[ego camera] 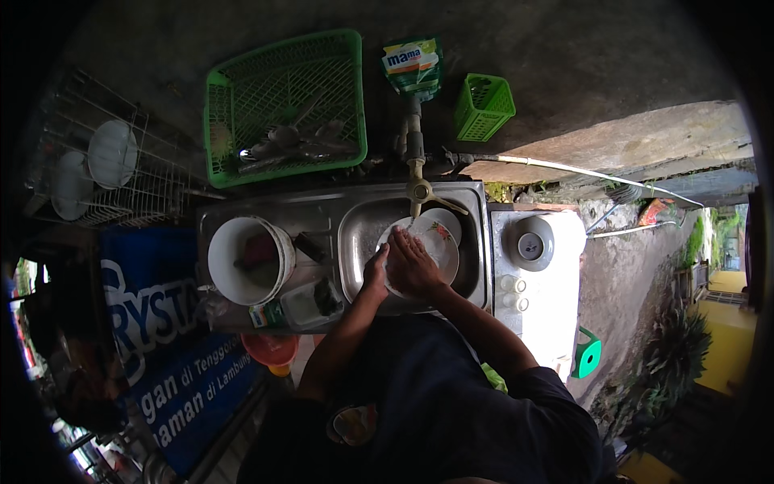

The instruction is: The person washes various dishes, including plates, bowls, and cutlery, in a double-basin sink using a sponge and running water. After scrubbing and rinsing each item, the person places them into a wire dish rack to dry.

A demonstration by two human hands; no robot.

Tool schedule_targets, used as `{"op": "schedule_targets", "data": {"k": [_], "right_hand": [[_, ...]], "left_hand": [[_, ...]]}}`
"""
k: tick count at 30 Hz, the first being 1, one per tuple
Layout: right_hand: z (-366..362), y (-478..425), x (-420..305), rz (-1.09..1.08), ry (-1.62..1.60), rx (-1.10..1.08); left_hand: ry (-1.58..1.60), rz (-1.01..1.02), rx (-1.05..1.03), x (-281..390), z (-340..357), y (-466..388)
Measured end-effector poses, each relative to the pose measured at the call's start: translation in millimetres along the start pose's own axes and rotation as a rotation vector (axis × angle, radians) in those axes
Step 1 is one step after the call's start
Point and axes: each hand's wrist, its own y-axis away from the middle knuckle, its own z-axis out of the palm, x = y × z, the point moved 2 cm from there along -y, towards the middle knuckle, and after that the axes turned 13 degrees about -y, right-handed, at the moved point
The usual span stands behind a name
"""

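A white plate with a red flower motif (446, 257) is tilted under the tap (419, 192) in the stainless steel sink (354, 233). My left hand (376, 271) holds the plate by its left edge, the fingers partly hidden. My right hand (414, 260) lies flat across the plate's face, its fingers stretched towards the tap's spout. Water seems to run from the spout onto the plate by my fingertips. Another white dish (450, 222) shows behind the plate, lower in the basin.
On the drainboard stand a white bucket (219, 260) and a clear tub (297, 310) with a dark scouring pad. A green basket (363, 109) of cutlery, a soap pouch (417, 66) and a small green basket (487, 112) sit behind. At right are a bowl (535, 242) and glasses (514, 293).
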Motion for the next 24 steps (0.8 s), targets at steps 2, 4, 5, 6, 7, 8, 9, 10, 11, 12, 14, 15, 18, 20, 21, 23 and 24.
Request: {"op": "schedule_targets", "data": {"k": [2,4,5,6,7,8,9,10,11,12,14,15,18,20,21,23,24], "right_hand": [[2,6,-6,-0.103,-0.078,-0.113],[-4,20,-1,-0.223,-0.064,-0.217],[-9,25,6,-0.174,-0.026,-0.199],[-17,29,9,-0.128,0.012,-0.183],[-23,30,11,-0.081,0.050,-0.167],[-25,24,16,-0.004,0.099,-0.131],[-25,22,16,0.033,0.097,-0.069],[-18,15,16,0.065,0.095,-0.006],[-11,10,15,0.097,0.092,0.057],[-4,3,11,0.076,-0.001,0.068],[4,8,1,0.032,-0.025,-0.021],[6,9,-2,-0.016,-0.035,-0.090],[-7,24,5,-0.176,-0.037,-0.258],[-18,25,21,-0.096,0.046,-0.192],[-22,23,27,-0.054,0.089,-0.160],[-19,15,28,-0.025,0.086,-0.055],[-5,12,31,-0.006,0.082,-0.028]], "left_hand": [[-0.011,0.038,-0.012,7,-6,4],[0.049,-0.045,0.021,20,-12,11],[0.080,-0.058,-0.002,25,-12,15],[0.061,-0.052,0.018,23,-15,14],[0.041,-0.048,0.038,21,-17,14],[0.021,-0.044,0.058,18,-18,13],[-0.003,-0.048,0.044,10,-18,10],[-0.027,-0.047,0.032,3,-18,6],[-0.051,-0.046,0.020,-5,-17,2],[-0.058,-0.034,0.008,-5,-10,1],[-0.048,0.024,0.019,2,-6,3],[-0.042,0.055,0.028,4,-8,3],[0.052,-0.053,-0.003,17,-20,8],[0.048,-0.058,0.012,20,-20,11],[0.043,-0.048,0.015,17,-21,10],[0.049,-0.050,0.013,9,-22,8],[0.057,-0.069,-0.002,3,-17,7]]}}
